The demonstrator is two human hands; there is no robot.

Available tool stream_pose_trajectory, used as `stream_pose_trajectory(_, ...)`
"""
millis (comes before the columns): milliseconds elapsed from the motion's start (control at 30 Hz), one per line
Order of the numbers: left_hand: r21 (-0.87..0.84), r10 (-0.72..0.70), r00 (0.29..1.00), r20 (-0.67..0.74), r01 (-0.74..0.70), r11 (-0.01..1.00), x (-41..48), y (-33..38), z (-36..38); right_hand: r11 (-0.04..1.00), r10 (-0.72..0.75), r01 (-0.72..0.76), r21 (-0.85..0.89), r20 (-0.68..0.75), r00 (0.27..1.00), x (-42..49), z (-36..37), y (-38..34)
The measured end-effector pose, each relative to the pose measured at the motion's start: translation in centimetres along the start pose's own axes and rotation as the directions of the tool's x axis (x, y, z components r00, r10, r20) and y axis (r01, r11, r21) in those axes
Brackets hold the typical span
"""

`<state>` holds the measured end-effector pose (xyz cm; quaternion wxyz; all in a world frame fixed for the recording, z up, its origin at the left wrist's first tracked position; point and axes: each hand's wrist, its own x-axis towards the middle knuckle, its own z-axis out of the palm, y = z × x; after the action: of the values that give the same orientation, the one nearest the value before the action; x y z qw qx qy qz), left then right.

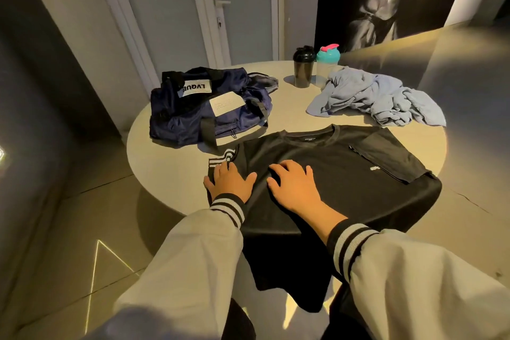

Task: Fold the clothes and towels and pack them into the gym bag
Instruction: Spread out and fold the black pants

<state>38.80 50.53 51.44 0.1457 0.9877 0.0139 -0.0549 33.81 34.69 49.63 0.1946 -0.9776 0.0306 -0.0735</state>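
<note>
Black shirt (331, 163) under 2 flat hands (230, 183) (295, 188)

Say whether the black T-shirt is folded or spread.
Spread: the black T-shirt lies flat on the table, collar and sleeves showing, hem hanging over its edge.

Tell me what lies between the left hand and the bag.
Head view: beyond the left hand, the shirt's striped sleeve, then bare table, then the bag.

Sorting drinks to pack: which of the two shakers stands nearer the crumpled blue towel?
The shaker with the teal lid and pink cap, right of the all-black shaker; the towel overlaps its base.
</note>
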Motion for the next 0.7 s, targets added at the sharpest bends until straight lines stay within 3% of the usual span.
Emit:
stream_pose_trajectory(100, -0.097, 0.005, 0.996, -0.094, -0.014, 0.995, -0.2, 0.1, -0.1, 1.0, -0.003, 0.003, 0.004, 0.001, 1.0, -0.2, 0.0, 0.0)
stream_pose_trajectory(200, -0.193, 0.082, 0.953, -0.293, -0.143, 0.971, -0.6, 0.5, -0.8, 1.0, 0.0, 0.0, 0.016, -0.007, 1.0, -0.3, -0.2, -0.1)
stream_pose_trajectory(300, -0.123, 0.344, 0.849, -0.4, -0.422, 0.898, -1.3, 1.8, -0.8, 0.998, 0.013, -0.011, 0.062, -0.023, 1.0, -0.3, -0.4, -0.2)
stream_pose_trajectory(400, -0.212, 0.633, 0.724, -0.275, -0.688, 0.695, -2.0, 2.6, 0.1, 0.955, 0.105, -0.075, 0.286, -0.094, 0.99, -0.1, -1.0, 0.1)
stream_pose_trajectory(467, -0.329, 0.548, 0.77, -0.327, -0.637, 0.698, -1.7, 2.2, 0.8, 0.917, 0.171, -0.115, 0.383, -0.117, 0.978, -0.1, -1.4, 0.3)
stream_pose_trajectory(567, -0.332, 0.249, 0.935, -0.253, -0.326, 0.885, -0.8, 1.6, 1.0, 0.912, 0.184, -0.131, 0.388, -0.101, 0.978, -0.2, -1.3, 0.3)
stream_pose_trajectory(633, -0.238, 0.253, 0.955, -0.156, -0.285, 0.929, -0.6, 1.4, 1.3, 0.907, 0.181, -0.126, 0.401, -0.101, 0.978, -0.2, -1.2, 0.3)
stream_pose_trajectory(700, -0.221, 0.308, 0.939, -0.155, -0.337, 0.915, -0.8, 1.5, 1.8, 0.88, 0.2, -0.131, 0.457, -0.106, 0.974, -0.3, -1.3, 0.2)
